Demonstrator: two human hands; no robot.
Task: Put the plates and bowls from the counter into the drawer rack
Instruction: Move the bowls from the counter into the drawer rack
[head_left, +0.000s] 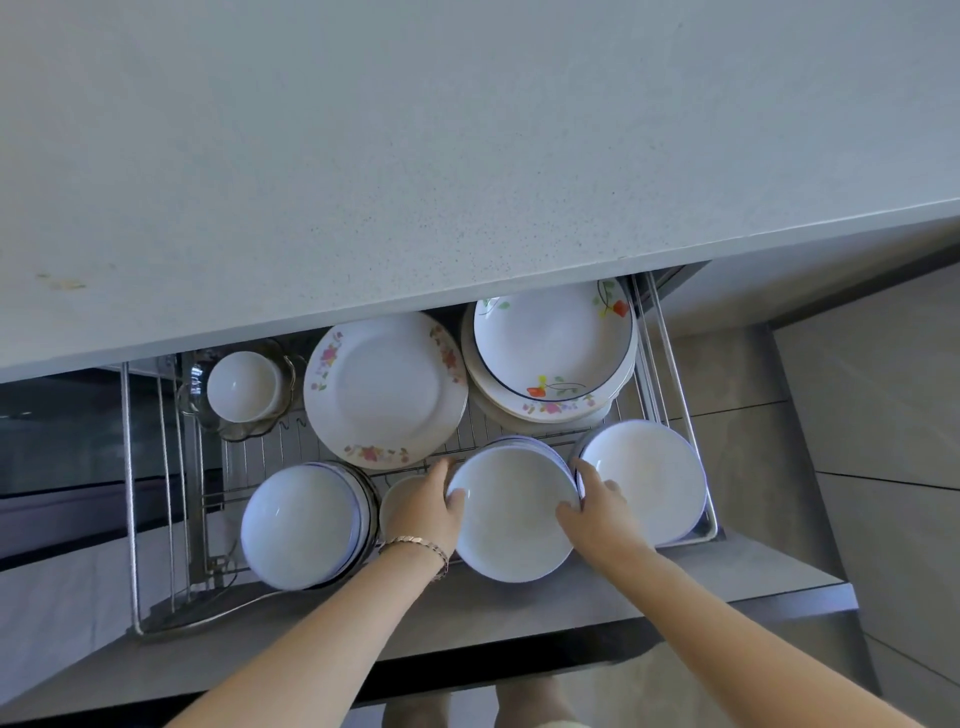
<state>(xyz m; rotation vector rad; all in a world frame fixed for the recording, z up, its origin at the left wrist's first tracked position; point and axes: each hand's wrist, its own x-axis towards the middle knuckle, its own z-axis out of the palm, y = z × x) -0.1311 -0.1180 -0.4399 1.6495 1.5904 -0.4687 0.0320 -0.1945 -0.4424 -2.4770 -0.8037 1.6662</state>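
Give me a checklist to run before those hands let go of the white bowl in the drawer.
1. Both hands on bowl: left hand and right hand grip opposite rims. Ok.
2. Bowl over the drawer rack: ok.
3. Bowl seated on the stack beneath: cannot tell.
4. Gap to the right stack: right fingers sit between. Not ok.
5. Counter cleared of dishes: ok in view.

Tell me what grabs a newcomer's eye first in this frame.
Both hands, left hand and right hand, have a grip on opposite edges of a white bowl at the front middle of the open drawer rack. Around it sit more dishes: a flowered plate behind it, and a stack of white bowls to the left. Above, the grey counter fills the upper half of the view.
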